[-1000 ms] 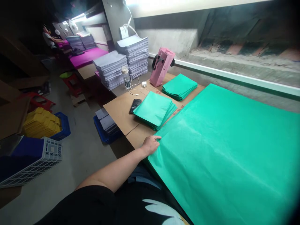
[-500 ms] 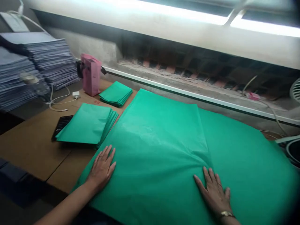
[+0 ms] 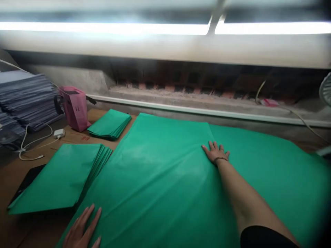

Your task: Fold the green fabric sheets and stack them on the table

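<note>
A large green sheet covers most of the table, with a fold edge running down right of its middle and diagonal creases across it. My left hand lies on its near left edge, fingers spread, partly cut off by the bottom of the view. Farther back, my right hand rests flat by the fold edge with fingers apart, arm stretched out. Left of the sheet are a larger stack of green pieces, lying over a dark flat object, and a smaller green stack.
A pink bag stands at the back left, near a white charger and cable. Tall paper stacks rise at the far left. A fan shows at the right edge; a white rail runs behind the table.
My right hand has moved away from me along the fold edge toward the back. The view has turned, and my left hand now shows lower in it, still on the sheet's left edge.
</note>
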A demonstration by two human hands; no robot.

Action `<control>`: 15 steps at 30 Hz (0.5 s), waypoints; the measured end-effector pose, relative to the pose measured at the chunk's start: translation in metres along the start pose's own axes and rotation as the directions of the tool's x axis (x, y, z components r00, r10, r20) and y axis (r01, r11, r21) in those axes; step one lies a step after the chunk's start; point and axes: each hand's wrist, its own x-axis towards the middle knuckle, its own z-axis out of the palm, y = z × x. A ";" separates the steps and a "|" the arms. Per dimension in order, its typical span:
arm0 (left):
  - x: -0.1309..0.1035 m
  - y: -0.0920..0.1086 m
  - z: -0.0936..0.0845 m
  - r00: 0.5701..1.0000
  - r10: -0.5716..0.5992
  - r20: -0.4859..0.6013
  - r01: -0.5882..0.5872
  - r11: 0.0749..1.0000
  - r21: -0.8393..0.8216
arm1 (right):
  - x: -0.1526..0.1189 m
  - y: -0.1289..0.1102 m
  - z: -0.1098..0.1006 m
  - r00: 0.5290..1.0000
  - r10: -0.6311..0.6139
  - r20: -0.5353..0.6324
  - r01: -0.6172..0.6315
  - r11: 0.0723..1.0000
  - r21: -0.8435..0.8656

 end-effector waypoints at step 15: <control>0.016 0.005 -0.023 0.992 -0.006 0.127 0.012 0.999 -0.047 | -0.526 0.115 0.032 0.966 0.111 -0.234 -0.093 0.992 0.088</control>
